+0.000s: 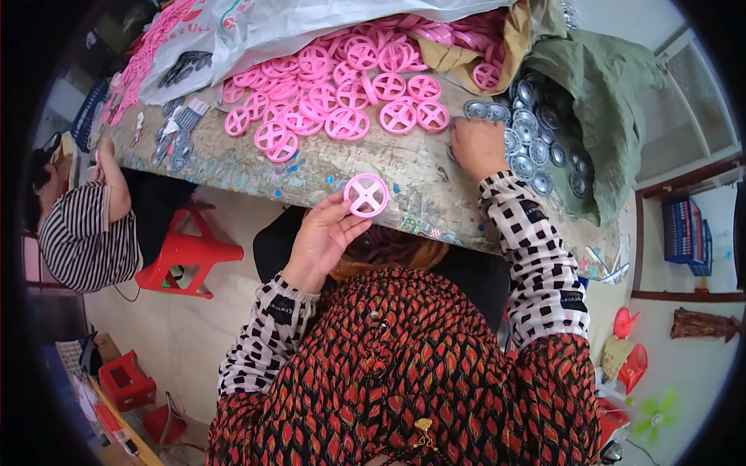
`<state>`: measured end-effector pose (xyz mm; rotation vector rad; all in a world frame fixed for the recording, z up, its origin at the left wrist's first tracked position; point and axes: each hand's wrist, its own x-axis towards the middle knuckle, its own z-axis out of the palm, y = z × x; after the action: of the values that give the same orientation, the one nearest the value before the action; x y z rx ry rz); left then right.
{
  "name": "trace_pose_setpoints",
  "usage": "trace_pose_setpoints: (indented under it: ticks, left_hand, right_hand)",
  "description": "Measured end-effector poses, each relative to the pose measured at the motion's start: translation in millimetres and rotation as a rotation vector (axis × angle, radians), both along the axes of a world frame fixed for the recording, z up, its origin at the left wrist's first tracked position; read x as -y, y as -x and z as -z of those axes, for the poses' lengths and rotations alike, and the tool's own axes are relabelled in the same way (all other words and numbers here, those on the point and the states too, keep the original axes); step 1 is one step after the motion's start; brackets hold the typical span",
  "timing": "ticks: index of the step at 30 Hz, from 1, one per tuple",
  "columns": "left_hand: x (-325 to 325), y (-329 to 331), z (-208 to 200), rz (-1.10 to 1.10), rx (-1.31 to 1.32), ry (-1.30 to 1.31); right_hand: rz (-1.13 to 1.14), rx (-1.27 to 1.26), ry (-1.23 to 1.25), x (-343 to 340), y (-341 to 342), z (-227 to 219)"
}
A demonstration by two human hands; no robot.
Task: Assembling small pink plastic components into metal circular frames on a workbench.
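My left hand (322, 237) pinches a pink spoked wheel ring (366, 196) between thumb and fingers, just off the table's near edge. Four-armed like a cross inside, the ring faces up. My right hand (478, 146) rests on the table with fingers curled down at the left side of a spread of round grey discs (522, 165). A sliver of a grey disc shows at its fingertips; the rest is hidden under the hand. Between and beyond my hands lies a big heap of similar pink wheel rings (347, 124).
A green woven sack (602, 101) lies open around the grey discs. White sacking (256, 31) and a brown bag (509, 46) border the pink heap. At the left, a person in a striped shirt (89, 233) sits by the worn table (225, 167), near a red stool (190, 252).
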<state>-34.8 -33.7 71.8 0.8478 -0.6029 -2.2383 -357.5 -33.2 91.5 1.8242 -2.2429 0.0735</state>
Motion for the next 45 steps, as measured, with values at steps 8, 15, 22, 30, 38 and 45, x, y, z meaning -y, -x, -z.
trace_pose_setpoints:
  ticks: [8, 15, 22, 30, 38, 45]
  left_hand:
    - [5.9, 9.7, 7.9, 0.044, -0.143, -0.070]
    - [-8.9, 27.8, 0.8, 0.004, -0.156, -0.034]
    - [-12.3, 17.3, -16.3, -0.022, -0.138, 0.036]
    - [-6.1, 4.6, 15.2, 0.127, 0.097, 0.244]
    - [-25.7, -55.4, 28.5, 0.023, 0.474, 0.321]
    - [-32.9, -64.4, 26.7, -0.016, 0.417, 0.295]
  right_hand:
    - [-0.251, 0.619, 0.625, -34.3, -77.7, -36.1]
    - [-0.476, 0.565, 0.525, -57.6, -143.6, -0.7]
    - [-0.314, 1.206, 0.212, -63.6, -141.4, -16.4]
    - [-0.183, 1.543, -0.041, -74.5, -145.3, 13.1]
    - [-0.450, 0.764, 0.039, -77.8, -151.2, -14.3]
    - [-0.441, 0.477, 0.278, 54.8, -143.9, 12.0]
